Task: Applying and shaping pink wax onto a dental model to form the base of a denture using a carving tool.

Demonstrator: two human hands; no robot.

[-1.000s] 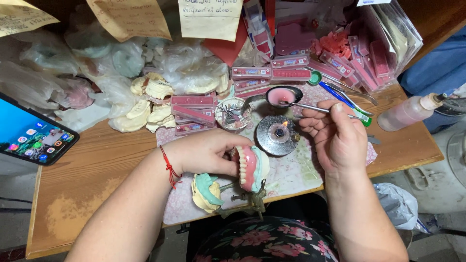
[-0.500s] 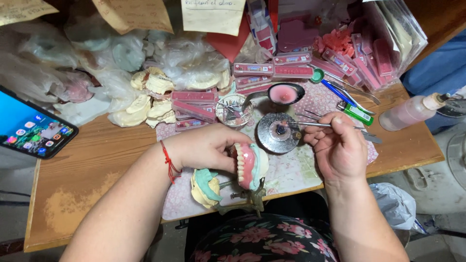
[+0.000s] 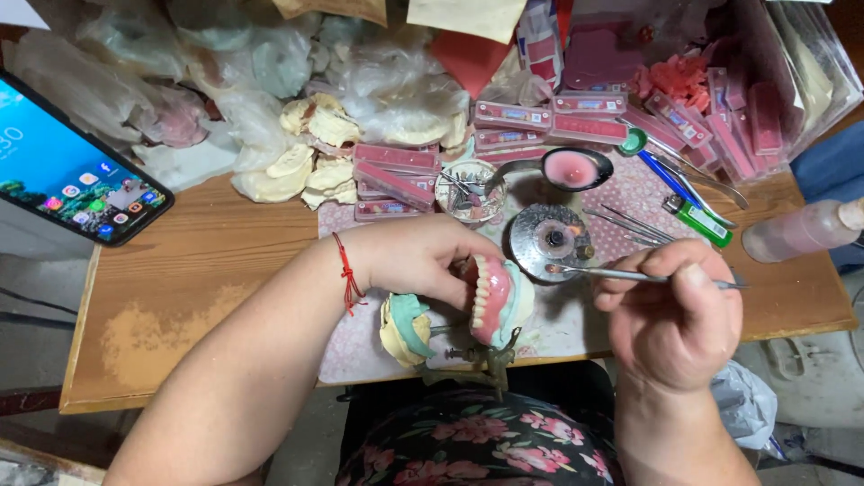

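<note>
- The left hand (image 3: pixel 423 256) grips a pink wax denture with white teeth (image 3: pixel 490 301) above the table's near edge.
- The right hand (image 3: pixel 675 315) pinches a thin metal instrument (image 3: pixel 630 274), tip towards the round metal dish (image 3: pixel 551 241).

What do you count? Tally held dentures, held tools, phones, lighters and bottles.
Pink-gummed white-toothed denture in left hand: 1
Thin metal pick in right hand: 1
Black smartphone with lit screen: 1
Green plastic lighter: 1
Clear plastic bottle: 1
Total: 5
</note>
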